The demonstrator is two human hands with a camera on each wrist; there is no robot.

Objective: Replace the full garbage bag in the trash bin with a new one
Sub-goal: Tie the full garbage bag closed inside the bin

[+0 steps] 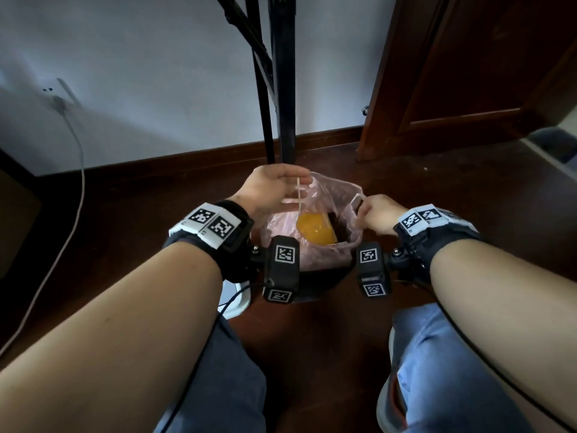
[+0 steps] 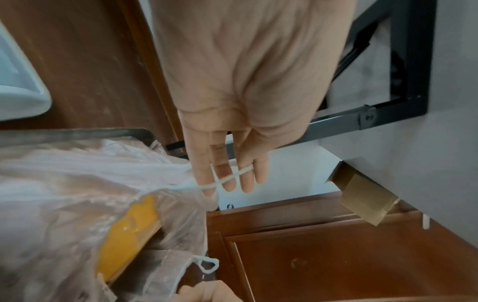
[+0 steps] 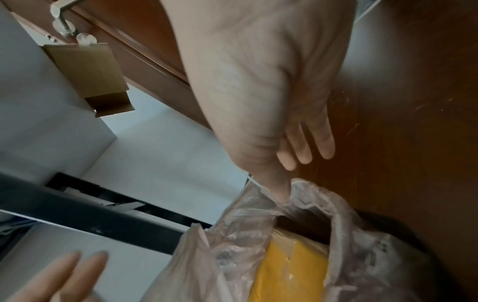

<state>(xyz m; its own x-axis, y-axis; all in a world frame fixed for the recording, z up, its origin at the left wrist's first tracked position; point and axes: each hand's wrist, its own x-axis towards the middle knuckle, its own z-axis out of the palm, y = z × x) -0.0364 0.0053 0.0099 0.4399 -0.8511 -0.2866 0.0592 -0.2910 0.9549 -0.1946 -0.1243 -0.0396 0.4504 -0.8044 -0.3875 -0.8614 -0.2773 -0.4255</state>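
Dark wood floor (image 1: 312, 339): bag (image 1: 335, 195) drawstring (image 2: 227, 179) loops over straight left fingers (image 2: 230, 179); right fingers (image 3: 280, 188) pinch its rim.

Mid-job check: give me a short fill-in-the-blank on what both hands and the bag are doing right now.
1. The white drawstring runs across the fingers of the ____ hand.
2. The right hand pinches the rim of the ____ garbage bag.
3. The big item inside the bag is ____ in colour.
4. The bag still sits in the ____ trash bin.

Missing words: left; pink; yellow; black
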